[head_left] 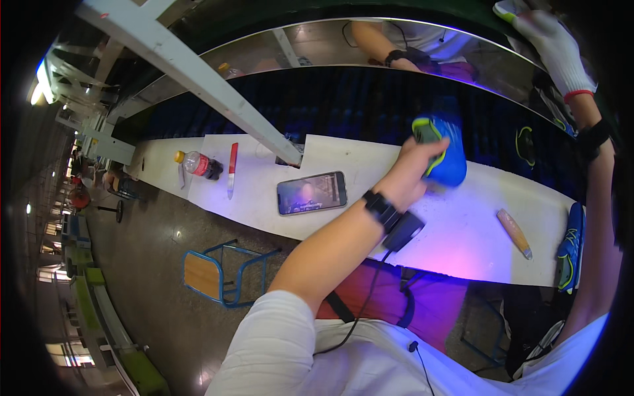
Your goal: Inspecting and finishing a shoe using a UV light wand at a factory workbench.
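My bare left hand (413, 168) is closed on the collar of a blue shoe (453, 158) with a yellow-green edge, holding it over the far edge of the white table (376, 228). At the upper right, my right hand (553, 49), in a white knitted glove with a red cuff, reaches far out. Its blurred fingers are closed on another shoe (507, 9), which shows a yellow-green edge and is partly cut off by the picture's rim. A third blue shoe (570, 247) lies at the table's right end.
On the table lie a phone (312, 193), a drink bottle (199, 165), a red-handled knife (232, 170) and a wooden-handled tool (515, 233). A grey metal post (205, 86) slants across the left. Behind runs a dark conveyor (317, 99) carrying a shoe (525, 145). A stool (205, 274) stands left.
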Tool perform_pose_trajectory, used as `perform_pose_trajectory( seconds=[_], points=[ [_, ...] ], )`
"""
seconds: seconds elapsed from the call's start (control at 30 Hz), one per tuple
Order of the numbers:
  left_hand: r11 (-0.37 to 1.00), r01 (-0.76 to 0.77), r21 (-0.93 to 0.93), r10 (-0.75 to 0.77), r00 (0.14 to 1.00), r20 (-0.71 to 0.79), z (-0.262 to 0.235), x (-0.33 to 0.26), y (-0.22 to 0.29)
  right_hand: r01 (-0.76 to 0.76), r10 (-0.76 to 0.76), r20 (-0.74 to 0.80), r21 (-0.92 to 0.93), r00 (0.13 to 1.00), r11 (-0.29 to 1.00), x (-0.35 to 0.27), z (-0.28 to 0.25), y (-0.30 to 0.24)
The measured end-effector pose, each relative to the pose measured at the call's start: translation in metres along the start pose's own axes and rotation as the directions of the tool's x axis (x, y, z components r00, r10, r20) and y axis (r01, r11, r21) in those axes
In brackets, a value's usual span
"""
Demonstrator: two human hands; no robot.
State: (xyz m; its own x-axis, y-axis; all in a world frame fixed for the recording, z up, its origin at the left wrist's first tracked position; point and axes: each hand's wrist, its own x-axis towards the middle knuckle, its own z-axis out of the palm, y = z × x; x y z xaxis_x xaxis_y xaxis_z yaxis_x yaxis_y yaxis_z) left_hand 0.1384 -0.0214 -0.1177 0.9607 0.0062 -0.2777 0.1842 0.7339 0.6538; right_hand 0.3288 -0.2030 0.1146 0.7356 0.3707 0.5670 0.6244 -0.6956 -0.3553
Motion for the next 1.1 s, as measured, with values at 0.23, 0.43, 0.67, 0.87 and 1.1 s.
perform_pose_trajectory(
  seconds=[0.23, 0.43, 0.67, 0.87, 1.1],
  points=[
    [0.920, 0.127, 0.372, -0.148, 0.988, 0.030, -0.045, -0.135, 0.005, 0.119, -0.147, -0.150, -0.180, 0.978, 0.976, 0.006, -0.003, 0.029],
    [-0.176, -0.309, 0.935, 0.300, 0.888, 0.349, -0.032, -0.188, -0.018, 0.600, -0.540, -0.400, 0.032, 0.741, 0.799, -0.121, -0.019, -0.059],
    [-0.501, -0.336, 0.798, 0.315, 0.788, 0.529, -0.003, -0.158, -0.024, 0.357, -0.045, -0.429, 0.686, 0.902, 0.634, -0.331, -0.120, -0.011],
    [-0.320, -0.245, 0.915, 0.088, 0.954, 0.286, 0.038, -0.076, -0.025, -0.267, 0.357, -0.113, 0.471, 0.927, 0.841, -0.387, -0.089, -0.014],
    [-0.280, -0.378, 0.882, 0.310, 0.834, 0.456, 0.032, -0.083, -0.025, -0.314, 0.494, 0.062, 0.838, 0.867, 0.447, -0.428, -0.075, -0.022]
  ],
)
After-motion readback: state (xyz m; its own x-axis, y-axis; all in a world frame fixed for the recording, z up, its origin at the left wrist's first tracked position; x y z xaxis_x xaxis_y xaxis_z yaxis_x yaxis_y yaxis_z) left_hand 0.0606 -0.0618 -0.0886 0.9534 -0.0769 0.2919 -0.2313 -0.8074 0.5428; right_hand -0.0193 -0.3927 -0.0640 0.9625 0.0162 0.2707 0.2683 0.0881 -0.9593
